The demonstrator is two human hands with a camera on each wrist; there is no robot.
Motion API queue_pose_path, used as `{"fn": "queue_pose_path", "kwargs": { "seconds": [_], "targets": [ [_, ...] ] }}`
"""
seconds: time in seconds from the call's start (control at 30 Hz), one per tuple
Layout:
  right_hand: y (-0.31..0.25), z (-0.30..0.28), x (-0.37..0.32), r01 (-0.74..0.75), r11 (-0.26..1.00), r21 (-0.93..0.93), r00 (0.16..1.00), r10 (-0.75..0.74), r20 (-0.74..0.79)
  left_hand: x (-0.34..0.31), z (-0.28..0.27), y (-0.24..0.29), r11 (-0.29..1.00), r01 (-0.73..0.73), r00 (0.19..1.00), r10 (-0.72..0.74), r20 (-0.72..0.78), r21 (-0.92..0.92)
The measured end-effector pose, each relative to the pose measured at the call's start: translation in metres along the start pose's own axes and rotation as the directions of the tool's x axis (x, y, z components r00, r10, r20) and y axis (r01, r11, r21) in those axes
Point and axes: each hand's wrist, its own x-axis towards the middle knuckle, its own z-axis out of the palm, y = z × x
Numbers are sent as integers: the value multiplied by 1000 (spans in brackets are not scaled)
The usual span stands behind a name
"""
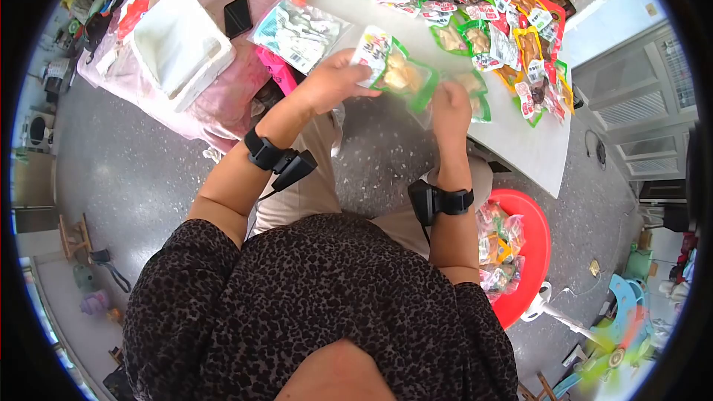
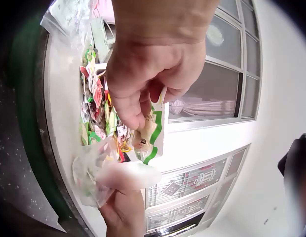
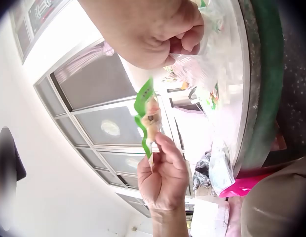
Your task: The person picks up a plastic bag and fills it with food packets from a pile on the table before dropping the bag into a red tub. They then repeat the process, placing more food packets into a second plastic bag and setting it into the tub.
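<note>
My left hand (image 1: pixel 338 83) pinches a green-edged snack packet (image 1: pixel 403 74) by its white printed end; pale pieces of food show through its clear part. In the left wrist view the packet (image 2: pixel 148 136) hangs below the curled fingers of that hand (image 2: pixel 153 79). Close beside it, my right hand (image 1: pixel 451 109) grips the gathered edge of a clear plastic bag (image 2: pixel 91 170). The right wrist view shows the thin film (image 3: pixel 192 69) bunched under the right fingers. Another green-edged packet (image 1: pixel 475 85) appears just beyond the right hand, over the table edge.
Many snack packets (image 1: pixel 483 22) are heaped on the white table (image 1: pixel 520 148). A stack of clear bags (image 1: pixel 301 33) lies at its left end. Further left are a white foam box (image 1: pixel 182 48) and a phone (image 1: pixel 237 16). A red basin (image 1: pixel 531 252) of bagged packets stands on the floor.
</note>
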Motion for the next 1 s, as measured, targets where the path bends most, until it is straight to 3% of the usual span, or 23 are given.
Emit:
{"fn": "queue_pose_path", "kwargs": {
  "seconds": [0.03,0.13,0.33,0.4,0.5,0.63,0.73,0.83,1.0],
  "targets": [
    [-5,-1,-1,52,998,-31,998,-53,-15,1,3,-6,1000,19,1000,-19,5,23],
    [0,-8,2,31,997,-70,1000,-31,-5,3,5,-28,996,4,997,3,-79,90],
    [-2,-8,0,253,917,-308,963,-269,-7,-5,16,-44,984,-40,991,61,-116,174],
    [-10,-4,-5,222,913,-342,974,-225,30,-3,14,-55,987,-49,994,63,-88,150],
    [-15,2,-9,238,871,-431,971,-230,71,-3,24,-73,996,-70,981,79,-177,57],
    [-20,1,-8,225,824,-520,974,-201,103,-2,36,-84,973,-49,978,1,-209,-224],
    [-22,0,-9,224,725,-652,973,-126,195,-1,35,-89,979,-44,977,0,-215,-198],
    [-30,3,-15,265,714,-648,961,-145,234,2,33,-98,989,-116,981,99,-169,-90],
    [-35,12,-15,254,719,-647,957,-91,275,7,48,-94,979,3,997,-20,-81,-205]
  ]
}}
